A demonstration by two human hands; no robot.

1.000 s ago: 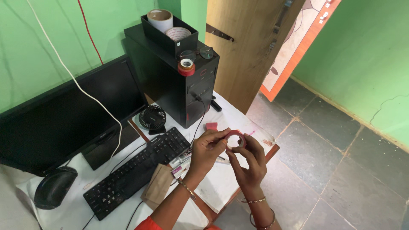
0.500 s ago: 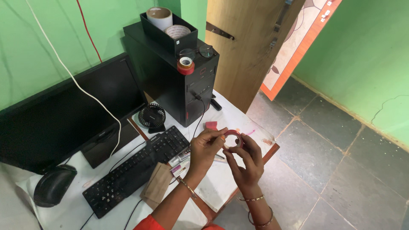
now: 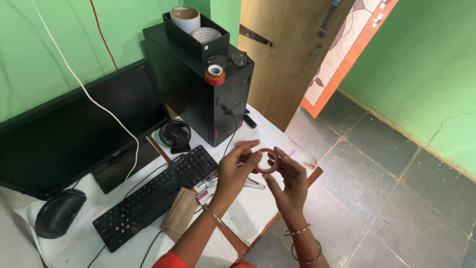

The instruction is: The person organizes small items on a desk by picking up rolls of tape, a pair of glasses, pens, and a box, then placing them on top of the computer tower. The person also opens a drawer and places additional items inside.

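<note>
My left hand (image 3: 235,171) and my right hand (image 3: 289,179) hold a small red tape roll (image 3: 267,160) between them, above the white-covered desk (image 3: 258,208). The left fingers pinch the roll's left rim. My right hand's fingers and thumb touch its right side. The roll stands on edge, its hole facing me.
A black computer tower (image 3: 201,84) stands behind, with a red tape roll (image 3: 215,76), glasses (image 3: 228,59) and a black box of tape rolls (image 3: 196,31) on top. A keyboard (image 3: 156,196), small fan (image 3: 174,134), monitor (image 3: 74,134), mouse (image 3: 57,211) and brown pouch (image 3: 179,214) lie to the left.
Both hands lifted slightly with the tape roll. My left fingers spread more, and the roll turned a little between the hands.
</note>
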